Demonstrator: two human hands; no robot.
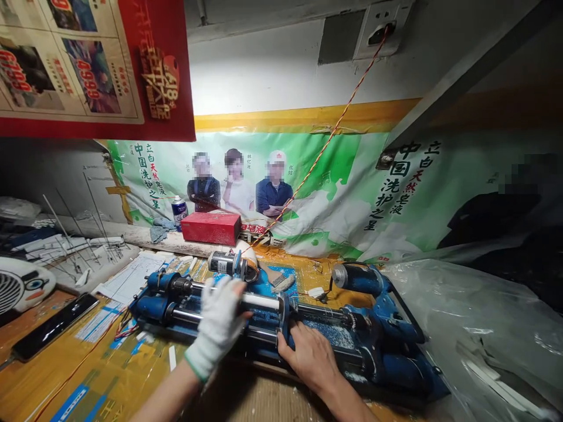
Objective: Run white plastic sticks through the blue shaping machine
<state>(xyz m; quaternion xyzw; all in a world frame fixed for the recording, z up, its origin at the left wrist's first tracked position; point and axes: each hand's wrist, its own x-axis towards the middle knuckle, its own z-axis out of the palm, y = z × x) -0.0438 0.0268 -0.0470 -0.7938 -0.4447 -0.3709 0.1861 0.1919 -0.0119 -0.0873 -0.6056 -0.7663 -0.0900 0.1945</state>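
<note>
A blue machine point(387, 366) with steel guide rails lies across the table. A white rod point(264, 302) runs along its upper side, from the chuck at the left to an upright blue bracket point(285, 310) near the middle. My left hand point(220, 322), in a white glove with a green cuff, is closed around the rod's left part; the glove looks slightly blurred. Lower right of it, my bare right hand point(310, 354) has its fingers bent against the bracket, with the thumb at the front rail. Some of its fingertips are hidden behind the bracket.
Behind the machine are a small motor point(224, 264), a brush point(279, 278) and a red box point(211, 228). A phone point(55, 328) and a white fan point(20, 287) lie at the left. Plastic sheeting point(475, 316) covers the right side. A twisted cord point(325, 146) hangs from the wall socket.
</note>
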